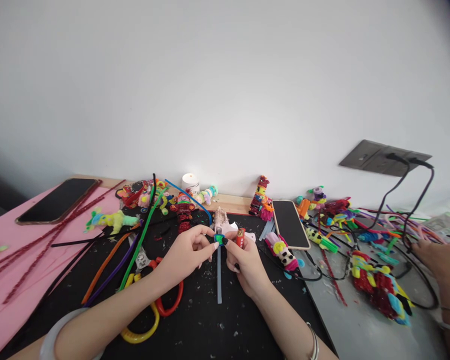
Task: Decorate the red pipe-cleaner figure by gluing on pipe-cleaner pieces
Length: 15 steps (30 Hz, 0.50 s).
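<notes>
Green-and-blue pipe-cleaner piece pinched between left hand and right hand fingertips at centre frame; small, still unshaped, while finished figures line the wall.

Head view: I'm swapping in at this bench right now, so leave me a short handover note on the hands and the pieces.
Left hand and right hand: together pinching a small green-and-blue piece over the black mat.
Nearby: glue stick lying below the hands, lighter by the right hand, scissors near the left forearm.
Done: finished figures along the wall.
Left: the piece is still small.
</notes>
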Tool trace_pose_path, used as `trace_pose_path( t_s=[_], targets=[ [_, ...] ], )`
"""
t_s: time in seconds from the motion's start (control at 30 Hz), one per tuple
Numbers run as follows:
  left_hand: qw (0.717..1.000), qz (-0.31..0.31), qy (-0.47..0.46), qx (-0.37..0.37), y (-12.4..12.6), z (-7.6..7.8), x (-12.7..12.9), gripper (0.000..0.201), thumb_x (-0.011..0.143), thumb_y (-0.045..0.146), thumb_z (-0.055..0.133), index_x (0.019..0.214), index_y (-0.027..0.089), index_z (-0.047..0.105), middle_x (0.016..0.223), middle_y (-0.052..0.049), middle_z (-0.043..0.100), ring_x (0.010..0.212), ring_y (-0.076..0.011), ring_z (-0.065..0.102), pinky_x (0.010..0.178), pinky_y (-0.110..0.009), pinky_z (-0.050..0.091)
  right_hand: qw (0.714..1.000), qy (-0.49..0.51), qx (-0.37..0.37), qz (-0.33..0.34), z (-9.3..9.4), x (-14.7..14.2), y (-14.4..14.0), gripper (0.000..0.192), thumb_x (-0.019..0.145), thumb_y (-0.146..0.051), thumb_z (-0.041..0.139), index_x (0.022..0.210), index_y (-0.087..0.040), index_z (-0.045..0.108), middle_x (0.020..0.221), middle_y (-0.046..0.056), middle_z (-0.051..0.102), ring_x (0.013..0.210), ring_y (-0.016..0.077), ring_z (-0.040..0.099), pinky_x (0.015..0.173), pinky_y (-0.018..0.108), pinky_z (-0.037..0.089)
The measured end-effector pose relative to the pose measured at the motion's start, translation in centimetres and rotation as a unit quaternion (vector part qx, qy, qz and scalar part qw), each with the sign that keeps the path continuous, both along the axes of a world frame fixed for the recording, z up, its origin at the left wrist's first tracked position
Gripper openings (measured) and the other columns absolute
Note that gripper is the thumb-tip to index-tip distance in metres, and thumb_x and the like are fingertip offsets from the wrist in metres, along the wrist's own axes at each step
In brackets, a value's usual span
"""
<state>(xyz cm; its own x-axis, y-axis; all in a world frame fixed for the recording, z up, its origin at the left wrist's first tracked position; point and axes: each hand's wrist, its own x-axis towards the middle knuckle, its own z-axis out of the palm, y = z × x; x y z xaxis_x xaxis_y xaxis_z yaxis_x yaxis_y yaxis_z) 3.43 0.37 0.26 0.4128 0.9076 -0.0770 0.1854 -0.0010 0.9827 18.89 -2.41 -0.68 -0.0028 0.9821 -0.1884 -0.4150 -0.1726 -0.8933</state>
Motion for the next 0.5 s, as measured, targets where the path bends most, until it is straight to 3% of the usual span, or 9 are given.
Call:
trace_pose_path(
  t_s=[0.27, 0.5],
  targets=[
    [0.984, 0.026, 0.031, 0.172, 0.19, 0.32, -0.74, 0.020, 0.083, 0.023, 0.055, 0.102, 0.019, 0.051, 0.076, 0.005, 0.050, 0.047, -0.0049, 0.041, 0.046, -0.020, 0.033, 1.000, 0.007, -0.011, -0.003, 0.03, 0.12, 0.06, 0.026, 0.071, -0.030, 0.073, 0.083, -0.017, 0.054, 0.041, -0.015, 0.030, 0.035, 0.0016, 0.016, 0.033, 0.015, 0.016],
    [0.967, 0.018, 0.081, 0.240, 0.44, 0.12, -0.95, 0.015, 0.082, 0.022, 0.056, 0.096, 0.018, 0.056, 0.070, 0.006, 0.046, 0.049, -0.0063, 0.040, 0.051, -0.021, 0.035, 1.000, 0.015, -0.010, 0.002, -0.05, 0.23, 0.11, 0.026, 0.070, -0.030, 0.074, 0.082, -0.017, 0.054, 0.042, -0.014, 0.031, 0.036, 0.0019, 0.017, 0.033, 0.016, 0.016]
  ],
)
